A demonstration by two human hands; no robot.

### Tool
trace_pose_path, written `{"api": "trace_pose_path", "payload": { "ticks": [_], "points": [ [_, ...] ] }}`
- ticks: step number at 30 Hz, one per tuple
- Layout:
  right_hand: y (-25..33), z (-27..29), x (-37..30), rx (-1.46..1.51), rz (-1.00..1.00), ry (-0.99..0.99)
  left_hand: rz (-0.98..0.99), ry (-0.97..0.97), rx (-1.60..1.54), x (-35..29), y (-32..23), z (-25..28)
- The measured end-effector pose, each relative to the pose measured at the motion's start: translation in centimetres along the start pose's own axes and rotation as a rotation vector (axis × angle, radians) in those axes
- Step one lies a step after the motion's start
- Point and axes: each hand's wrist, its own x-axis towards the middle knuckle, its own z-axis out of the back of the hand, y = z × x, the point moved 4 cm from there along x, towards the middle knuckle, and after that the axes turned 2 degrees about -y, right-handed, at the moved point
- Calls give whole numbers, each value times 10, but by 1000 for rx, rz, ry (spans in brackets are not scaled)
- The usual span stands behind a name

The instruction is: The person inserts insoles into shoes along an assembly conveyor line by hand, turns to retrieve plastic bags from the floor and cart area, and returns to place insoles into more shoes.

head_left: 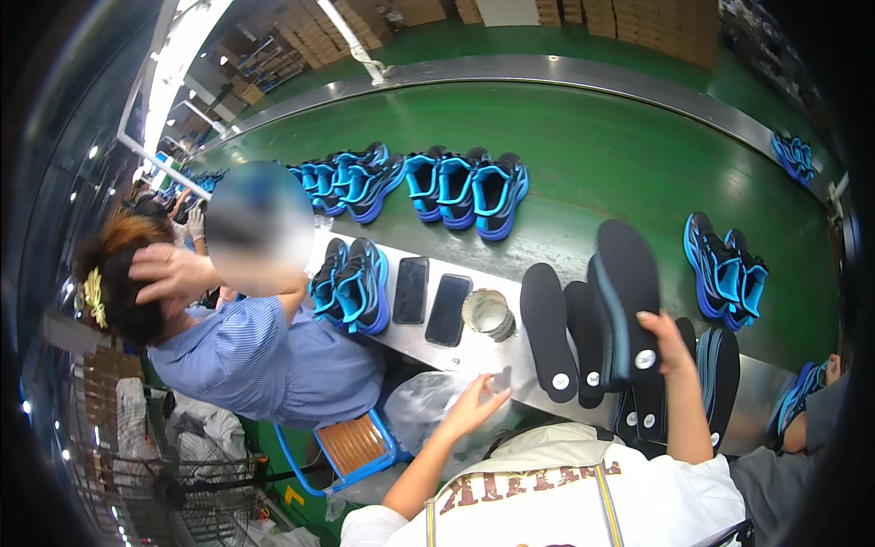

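Observation:
My right hand (671, 345) grips a thick stack of black insoles (629, 301) by its right edge, raised over the metal bench. Each insole has a round white sticker at the heel. Beside the stack lie a single insole (547, 330) and other insoles (717, 376), some partly covered by the stack and my right forearm. My left hand (476, 405) hovers at the bench's front edge with its fingers apart, beside a clear plastic bag (424, 401). No object shows clearly in it. A round tub (488, 314) of pale contents stands just beyond it.
Two dark phones (411, 290) lie left of the tub, near a pair of black-and-blue sneakers (361, 287). More sneakers (474, 191) stand on the green conveyor (583, 155), with another pair (725, 271) at right. A co-worker (264, 360) sits at left near a blue stool (351, 451).

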Motion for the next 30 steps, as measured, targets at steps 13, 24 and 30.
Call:
{"api": "trace_pose_path", "payload": {
  "ticks": [13,24,30],
  "points": [
    [-119,7,33,110,-53,-17,237,-59,-729,101,-21,-102],
    [-131,13,13,65,-185,109,333,-264,-1066,78,13,-95],
    [-23,-18,-59,-655,690,-142,428,-877,83,-67,49,-65]
  ]
}}
